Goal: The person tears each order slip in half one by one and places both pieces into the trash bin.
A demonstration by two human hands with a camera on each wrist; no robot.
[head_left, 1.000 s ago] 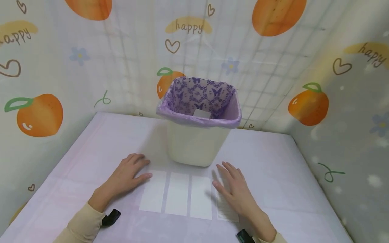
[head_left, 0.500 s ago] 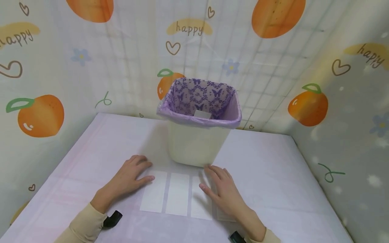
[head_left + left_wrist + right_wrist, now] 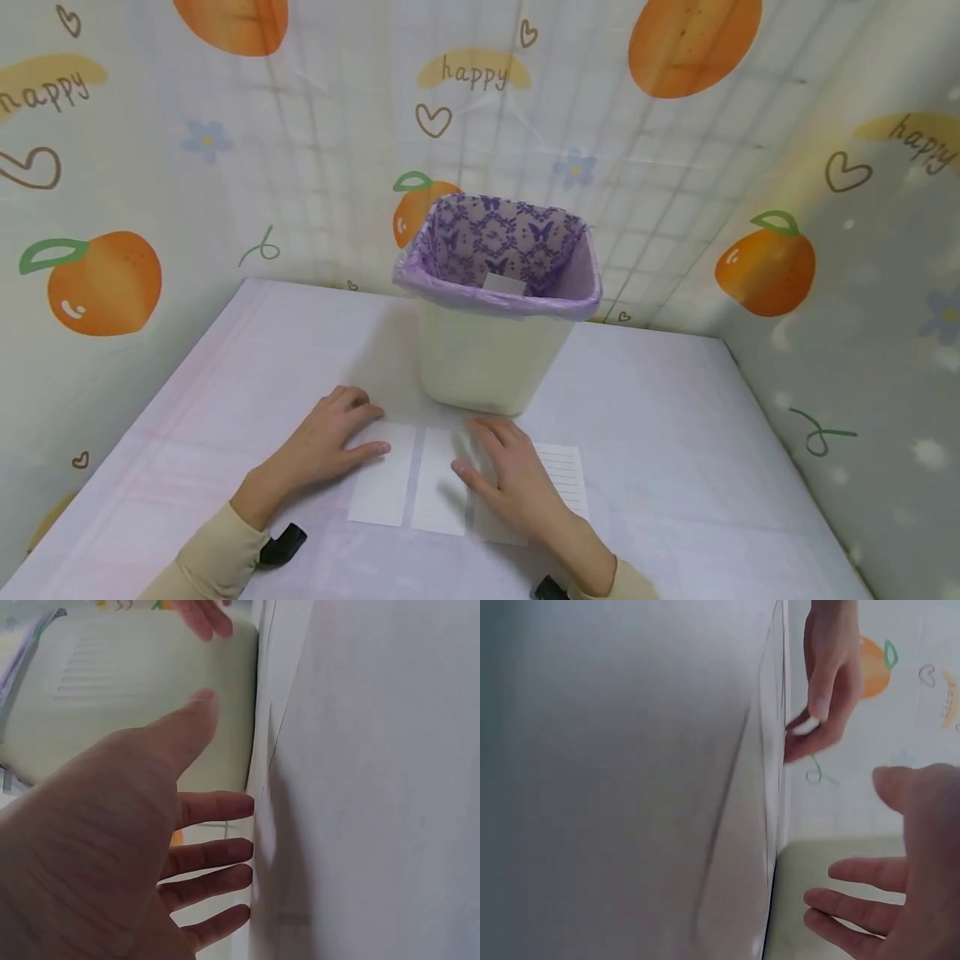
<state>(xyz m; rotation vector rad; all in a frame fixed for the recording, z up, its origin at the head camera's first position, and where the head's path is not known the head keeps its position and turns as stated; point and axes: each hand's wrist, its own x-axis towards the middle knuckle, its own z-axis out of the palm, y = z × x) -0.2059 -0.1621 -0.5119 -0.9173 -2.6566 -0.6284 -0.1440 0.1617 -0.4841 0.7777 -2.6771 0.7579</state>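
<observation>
Several white paper strips lie side by side in a row on the table, among them a leftmost strip (image 3: pixel 384 479), one beside it (image 3: pixel 438 487) and a lined one (image 3: pixel 562 475) at the right end. My left hand (image 3: pixel 318 442) rests its fingertips on the table by the leftmost strip, thumb at that strip's upper edge. My right hand (image 3: pixel 517 479) is over the third strip and partly hides it. Its fingers are loosely extended and hold nothing. In the right wrist view the right hand (image 3: pixel 922 877) appears raised off the table surface.
Behind the strips stands a cream bin (image 3: pixel 491 358) with a purple patterned liner (image 3: pixel 498 304) folded over its rim. A piece of white paper (image 3: pixel 504 284) shows inside. The white table (image 3: pixel 660 450) meets a printed curtain (image 3: pixel 322 192) at back and sides.
My right hand has moved left, from over the lined strip to over the third strip, uncovering the lined one. My left hand has shifted only slightly.
</observation>
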